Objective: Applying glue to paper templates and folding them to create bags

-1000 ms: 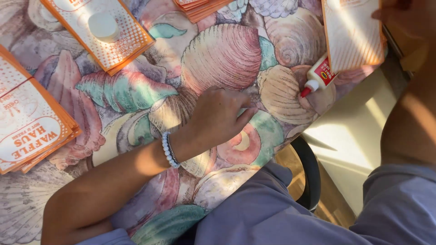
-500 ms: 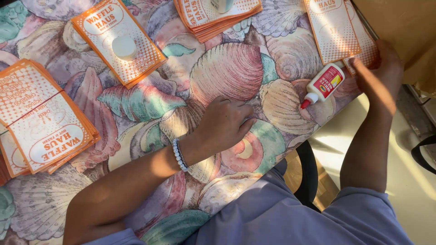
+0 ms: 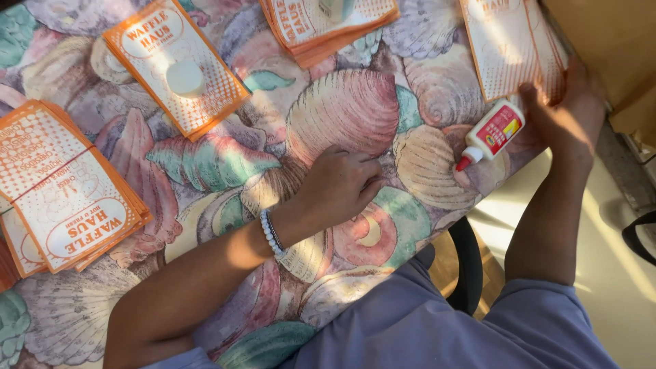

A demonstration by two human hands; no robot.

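The right hand (image 3: 570, 109) holds the small white glue bottle (image 3: 493, 132) with its fingers closed around the butt end; the bottle's red label faces up. The bottle's long axis runs diagonally away from the grip, down and to the person's left, ending in the red nozzle, which lies at or just above the shell-patterned tablecloth (image 3: 355, 109); contact cannot be confirmed. Just beyond the grip, touching the fingertips, lies a stack of orange-bordered cards (image 3: 509, 44). The left hand (image 3: 338, 188) rests loosely curled on the cloth, empty, well apart from the bottle on its nozzle side. The right hand is therefore the nearer by far. Other card stacks (image 3: 174, 65) lie farther left.
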